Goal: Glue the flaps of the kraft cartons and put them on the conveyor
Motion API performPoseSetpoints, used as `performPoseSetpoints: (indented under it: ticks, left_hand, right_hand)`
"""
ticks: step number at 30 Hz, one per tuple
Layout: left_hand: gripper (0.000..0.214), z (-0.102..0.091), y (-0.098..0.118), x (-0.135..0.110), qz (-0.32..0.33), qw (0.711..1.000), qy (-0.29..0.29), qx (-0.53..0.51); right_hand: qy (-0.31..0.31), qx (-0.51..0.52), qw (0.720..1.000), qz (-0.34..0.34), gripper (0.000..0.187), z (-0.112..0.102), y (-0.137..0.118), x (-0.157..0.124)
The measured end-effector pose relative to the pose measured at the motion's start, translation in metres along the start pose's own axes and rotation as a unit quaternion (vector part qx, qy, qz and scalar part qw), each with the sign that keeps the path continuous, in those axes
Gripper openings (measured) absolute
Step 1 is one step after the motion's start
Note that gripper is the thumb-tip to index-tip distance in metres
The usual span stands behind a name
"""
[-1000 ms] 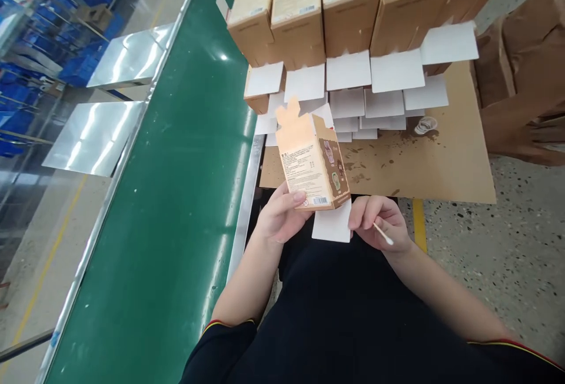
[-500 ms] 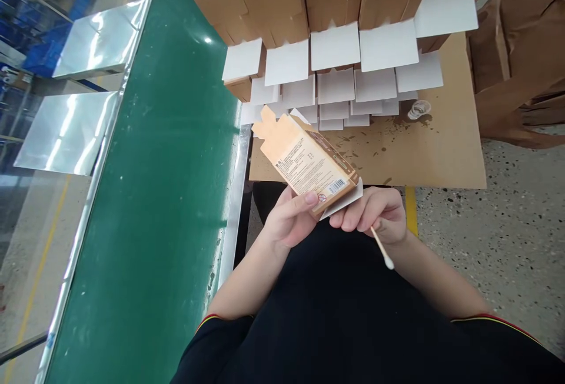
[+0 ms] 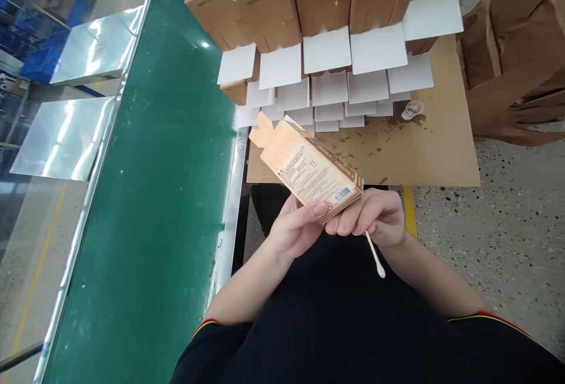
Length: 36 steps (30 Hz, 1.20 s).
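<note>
A small printed carton (image 3: 315, 172) is held tilted in front of me, its flaps at the upper left end spread open. My left hand (image 3: 296, 225) grips its lower left edge, thumb on the printed face near the barcode. At the carton's lower right end, the fingers of my right hand (image 3: 373, 216) press against the folded end. That same hand pinches a cotton swab (image 3: 375, 256), whose white tip points down toward my shirt. The end flap there lies against the carton, mostly hidden by the fingers.
Stacked brown cartons (image 3: 265, 16) with white flaps (image 3: 326, 50) stand on a cardboard sheet (image 3: 441, 154) ahead. A small clear cup (image 3: 412, 110) sits there among wet spots. Left runs a green conveyor belt (image 3: 145, 225); a brown paper bag (image 3: 512, 66) is at right.
The white flap at the carton's lower right end stuck out before and is now folded in against it. The carton has shifted slightly right and down. The swab stays in my right hand.
</note>
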State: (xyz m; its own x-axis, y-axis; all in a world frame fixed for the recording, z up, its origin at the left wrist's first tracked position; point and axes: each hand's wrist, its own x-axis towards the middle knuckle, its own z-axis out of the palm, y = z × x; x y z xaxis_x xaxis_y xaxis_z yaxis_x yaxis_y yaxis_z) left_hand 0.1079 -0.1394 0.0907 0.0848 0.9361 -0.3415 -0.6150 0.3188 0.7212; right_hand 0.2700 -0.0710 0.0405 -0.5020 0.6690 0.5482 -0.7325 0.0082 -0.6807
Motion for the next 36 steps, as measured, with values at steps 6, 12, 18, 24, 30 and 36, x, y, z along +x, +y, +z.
performPoseSetpoints:
  ticks: [6, 12, 18, 24, 30, 36]
  left_hand:
    - [0.072, -0.002, 0.003, -0.001, 0.021, 0.999, -0.024, 0.001]
    - [0.053, -0.015, -0.007, -0.005, 0.029, 0.999, -0.001, 0.036]
    - [0.074, -0.087, 0.027, -0.017, 0.23, 0.949, 0.188, 0.101]
    - [0.101, -0.239, 0.101, -0.008, 0.349, 0.768, 0.477, 0.247]
    - [0.087, -0.289, 0.114, 0.037, 0.222, 0.727, 0.544, 0.356]
    - [0.1, -0.272, 0.109, 0.018, 0.243, 0.643, 0.599, 0.41]
  right_hand:
    - [0.042, -0.007, 0.998, 0.049, 0.021, 0.007, -0.009, -0.004]
    - [0.041, -0.001, 0.996, 0.073, 0.022, 0.007, -0.011, 0.001]
    - [0.027, 0.019, 0.997, 0.069, 0.025, -0.018, -0.014, 0.013]
    - [0.055, -0.07, 0.993, 0.082, 0.018, -0.048, -0.014, 0.017]
    - [0.066, -0.175, 0.974, 0.128, 0.025, -0.053, -0.009, 0.011]
    - [0.137, -0.319, 0.924, 0.159, 0.028, -0.088, -0.054, -0.024]
